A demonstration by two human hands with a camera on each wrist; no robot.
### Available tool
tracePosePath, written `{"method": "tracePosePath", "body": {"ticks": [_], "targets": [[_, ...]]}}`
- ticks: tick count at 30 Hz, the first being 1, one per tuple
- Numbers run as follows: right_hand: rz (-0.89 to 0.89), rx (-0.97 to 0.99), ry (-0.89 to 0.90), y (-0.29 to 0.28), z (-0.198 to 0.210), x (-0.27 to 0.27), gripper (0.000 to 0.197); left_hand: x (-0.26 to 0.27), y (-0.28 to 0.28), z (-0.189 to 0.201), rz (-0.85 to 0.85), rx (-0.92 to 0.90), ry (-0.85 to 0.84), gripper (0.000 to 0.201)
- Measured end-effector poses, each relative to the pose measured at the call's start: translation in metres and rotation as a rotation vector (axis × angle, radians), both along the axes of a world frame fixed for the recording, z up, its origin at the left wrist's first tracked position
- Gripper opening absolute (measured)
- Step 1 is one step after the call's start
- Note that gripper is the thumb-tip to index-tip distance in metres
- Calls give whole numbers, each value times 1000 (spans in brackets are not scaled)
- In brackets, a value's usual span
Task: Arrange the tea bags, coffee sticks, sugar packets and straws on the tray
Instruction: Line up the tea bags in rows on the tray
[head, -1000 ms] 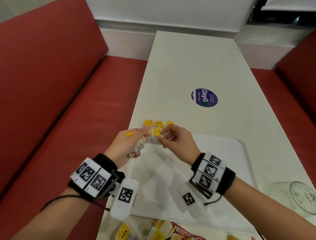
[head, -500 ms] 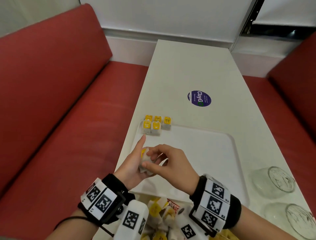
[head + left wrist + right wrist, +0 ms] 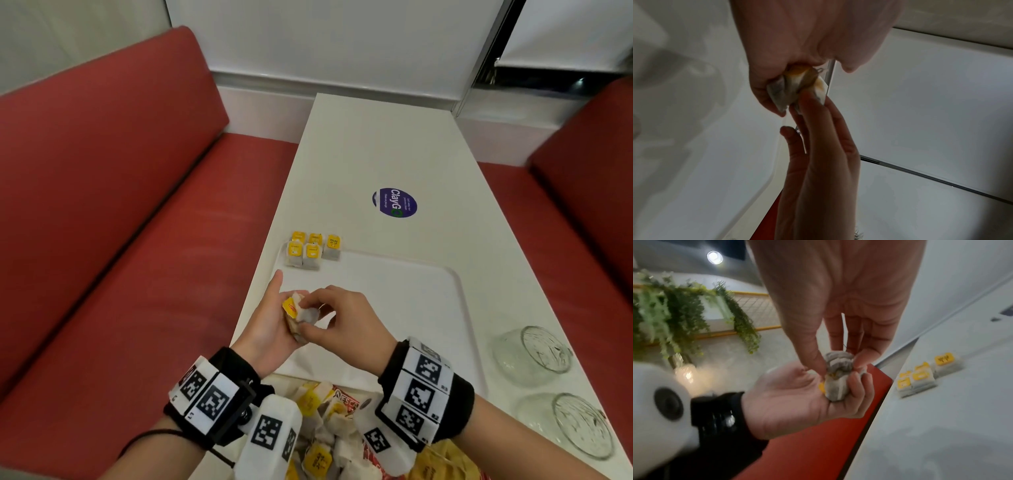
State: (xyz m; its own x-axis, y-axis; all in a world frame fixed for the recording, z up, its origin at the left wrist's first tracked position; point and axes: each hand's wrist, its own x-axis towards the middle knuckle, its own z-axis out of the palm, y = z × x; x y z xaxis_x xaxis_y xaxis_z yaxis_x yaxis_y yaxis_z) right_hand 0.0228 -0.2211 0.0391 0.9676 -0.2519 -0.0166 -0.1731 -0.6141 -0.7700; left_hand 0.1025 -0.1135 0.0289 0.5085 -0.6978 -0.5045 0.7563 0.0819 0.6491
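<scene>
Several yellow-tagged tea bags lie in two short rows at the far left corner of the white tray; the right wrist view shows them too. Over the tray's left edge, my left hand lies palm up with its fingers curled round a small bundle of tea bags. My right hand pinches the top tea bag of that bundle between thumb and fingers. In the left wrist view the bundle sits between both hands.
A loose pile of tea bags, red coffee sticks and yellow packets lies at the near table edge between my wrists. Two glass bowls stand to the tray's right. A purple sticker marks the table beyond. Red benches flank the table.
Both hands drew back from the far row of tea bags to the tray's near left edge. One tea bag stayed in the row. My right hand now picks at the bundle.
</scene>
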Motion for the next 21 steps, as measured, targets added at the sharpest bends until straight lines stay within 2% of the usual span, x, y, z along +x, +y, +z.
{"method": "tracePosePath", "body": {"ticks": [3, 6, 8, 12, 17, 21], "targets": [[-74, 181, 5, -4, -1, 0, 14, 2, 4, -6, 49, 35, -49, 41], [-134, 372, 27, -8, 0, -1, 7, 5, 7, -9, 72, 45, -105, 40], [-155, 529, 45, -10, 1, -1, 8, 6, 9, -9, 90, 34, -122, 41], [-185, 703, 69, -13, 2, -2, 14, 7, 13, -11, 48, 42, -171, 24], [-163, 740, 42, -14, -2, -1, 18, 9, 12, -12, 53, 132, -254, 9], [-20, 525, -39, -14, -6, -5, 35, 10, 11, -12, 67, 146, -226, 10]]}}
